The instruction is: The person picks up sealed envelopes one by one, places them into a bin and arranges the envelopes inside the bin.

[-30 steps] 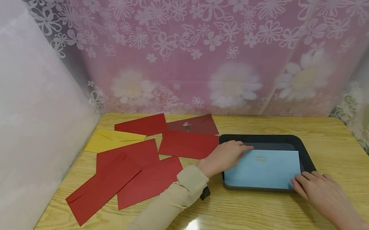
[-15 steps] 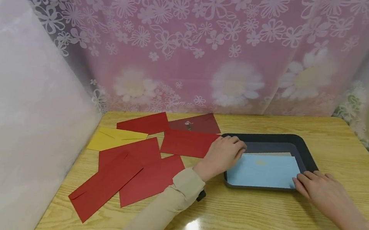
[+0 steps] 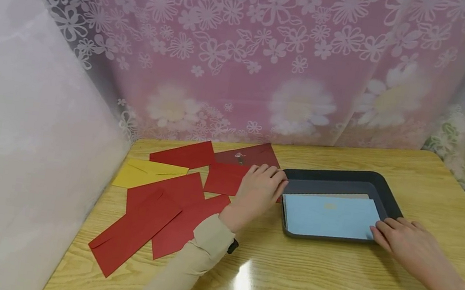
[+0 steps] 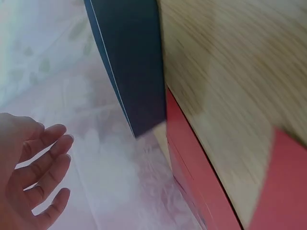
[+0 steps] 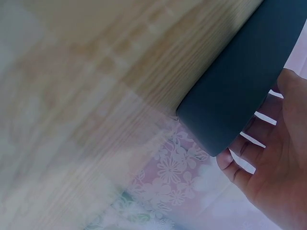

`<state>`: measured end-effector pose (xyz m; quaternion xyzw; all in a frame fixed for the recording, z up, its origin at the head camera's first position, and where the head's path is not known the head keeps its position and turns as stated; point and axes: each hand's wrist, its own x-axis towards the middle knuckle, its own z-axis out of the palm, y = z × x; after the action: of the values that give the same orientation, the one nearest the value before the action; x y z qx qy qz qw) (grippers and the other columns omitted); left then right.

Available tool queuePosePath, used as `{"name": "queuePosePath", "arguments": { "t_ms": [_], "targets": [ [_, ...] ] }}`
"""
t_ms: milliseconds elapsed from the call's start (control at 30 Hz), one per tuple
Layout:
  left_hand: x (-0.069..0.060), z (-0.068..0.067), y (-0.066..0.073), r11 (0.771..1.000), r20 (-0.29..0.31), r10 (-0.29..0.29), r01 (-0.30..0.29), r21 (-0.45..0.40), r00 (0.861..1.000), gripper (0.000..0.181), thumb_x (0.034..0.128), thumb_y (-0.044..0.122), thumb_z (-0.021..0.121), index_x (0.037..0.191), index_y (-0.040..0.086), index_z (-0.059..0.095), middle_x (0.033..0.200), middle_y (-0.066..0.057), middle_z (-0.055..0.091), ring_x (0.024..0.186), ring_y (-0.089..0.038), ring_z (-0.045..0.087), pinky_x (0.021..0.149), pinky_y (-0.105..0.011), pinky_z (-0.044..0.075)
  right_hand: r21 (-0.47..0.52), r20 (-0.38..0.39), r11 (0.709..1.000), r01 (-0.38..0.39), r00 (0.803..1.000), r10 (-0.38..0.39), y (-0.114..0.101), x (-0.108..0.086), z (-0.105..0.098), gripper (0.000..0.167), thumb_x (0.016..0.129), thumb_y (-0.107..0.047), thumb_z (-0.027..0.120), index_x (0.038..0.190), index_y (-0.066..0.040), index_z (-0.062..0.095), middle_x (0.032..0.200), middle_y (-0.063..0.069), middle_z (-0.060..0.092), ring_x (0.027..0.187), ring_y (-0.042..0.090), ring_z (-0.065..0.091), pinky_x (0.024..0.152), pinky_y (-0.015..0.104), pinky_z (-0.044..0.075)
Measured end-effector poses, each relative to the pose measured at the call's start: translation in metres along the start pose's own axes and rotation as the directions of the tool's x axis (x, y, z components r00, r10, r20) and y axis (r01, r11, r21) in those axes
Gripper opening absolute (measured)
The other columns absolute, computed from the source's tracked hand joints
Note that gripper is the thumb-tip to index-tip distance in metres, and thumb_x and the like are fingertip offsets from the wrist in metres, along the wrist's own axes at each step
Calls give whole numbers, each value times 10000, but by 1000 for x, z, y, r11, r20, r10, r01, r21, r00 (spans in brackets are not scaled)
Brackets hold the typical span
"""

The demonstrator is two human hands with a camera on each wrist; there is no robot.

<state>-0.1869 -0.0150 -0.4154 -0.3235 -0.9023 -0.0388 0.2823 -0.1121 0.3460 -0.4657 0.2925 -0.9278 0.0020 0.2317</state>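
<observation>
A light-blue envelope point(image 3: 330, 219) lies flat in the dark tray point(image 3: 325, 178), along its near side. The edge of a beige envelope point(image 3: 353, 196) shows behind it. My left hand point(image 3: 254, 192) hovers left of the tray, over the red envelopes. In the left wrist view, the fingers of that left hand point(image 4: 38, 172) are loosely bent and hold nothing. My right hand point(image 3: 405, 239) grips the tray's right rim, its thumb near the blue envelope's corner. In the right wrist view, the fingers of the right hand point(image 5: 273, 153) reach over the rim of the tray point(image 5: 230, 91).
Several red envelopes lie spread left of the tray, one point(image 3: 135, 230) nearest the front. A yellow envelope point(image 3: 146, 174) lies at the left edge, and a dark red one point(image 3: 253, 156) with a printed motif at the back. A flowered curtain point(image 3: 242, 68) hangs behind the wooden table point(image 3: 307, 282).
The blue envelope has settled flat into the tray, uncovering the beige edge. My left hand has let go of it and moved left, out of the tray. The right hand has stayed.
</observation>
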Motion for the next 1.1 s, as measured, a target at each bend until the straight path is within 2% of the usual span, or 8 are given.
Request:
{"name": "queuePosePath", "arguments": {
  "t_ms": [200,400,567,667,867,933,1100],
  "targets": [
    [-17,-12,-26,996,-16,-84,84,-27,996,154,1023,297,628,1033,175,721,955,34,696,923,-162,631,817,-310,480,0,-4,1000,9,1000,-9,-1,0,-1,279,996,-276,607,757,-136,633,716,-16,570,631,251,555,542,443,451],
    [-35,-21,-54,990,-46,-142,141,-23,989,158,1026,274,626,996,157,728,917,19,697,876,-180,631,782,-337,480,-6,19,1000,-5,1000,6,-2,-1,-3,307,1023,-295,581,773,-126,640,737,-2,587,651,269,560,552,451,457],
    [-54,-27,-75,975,-23,-222,221,-24,975,147,1013,274,648,990,152,727,900,11,702,838,-191,626,787,-364,493,-9,41,1000,-15,999,15,-3,0,-4,303,1027,-286,579,803,-103,667,757,18,611,675,290,579,574,477,481],
    [-66,-32,-85,960,-16,-279,278,-42,960,115,996,241,675,988,140,728,897,-6,711,819,-206,625,788,-380,502,-8,37,1000,-10,999,10,-2,0,-5,315,1033,-293,566,817,-93,679,762,22,617,683,292,586,584,487,490],
    [-94,-43,-107,927,-29,-371,369,-63,928,75,969,173,708,961,101,730,872,-38,717,796,-241,634,742,-419,505,-7,2,1000,18,1000,-18,-1,0,-4,436,1088,-377,440,728,-171,577,701,-45,522,616,223,519,499,354,372],
    [-105,-46,-114,913,-25,-406,404,-66,914,77,967,164,709,963,90,730,870,-50,716,801,-253,642,748,-436,508,-4,-6,1000,24,1000,-24,-1,0,-3,476,1102,-411,385,716,-186,551,690,-57,497,602,211,500,493,331,338],
    [-133,-54,-132,870,-33,-490,486,-89,871,96,972,152,699,981,64,737,856,-82,715,776,-269,635,752,-460,505,4,-20,1000,27,999,-27,-2,1,-2,494,1104,-429,369,707,-189,539,677,-64,479,589,205,491,489,327,333]
  ]
}}
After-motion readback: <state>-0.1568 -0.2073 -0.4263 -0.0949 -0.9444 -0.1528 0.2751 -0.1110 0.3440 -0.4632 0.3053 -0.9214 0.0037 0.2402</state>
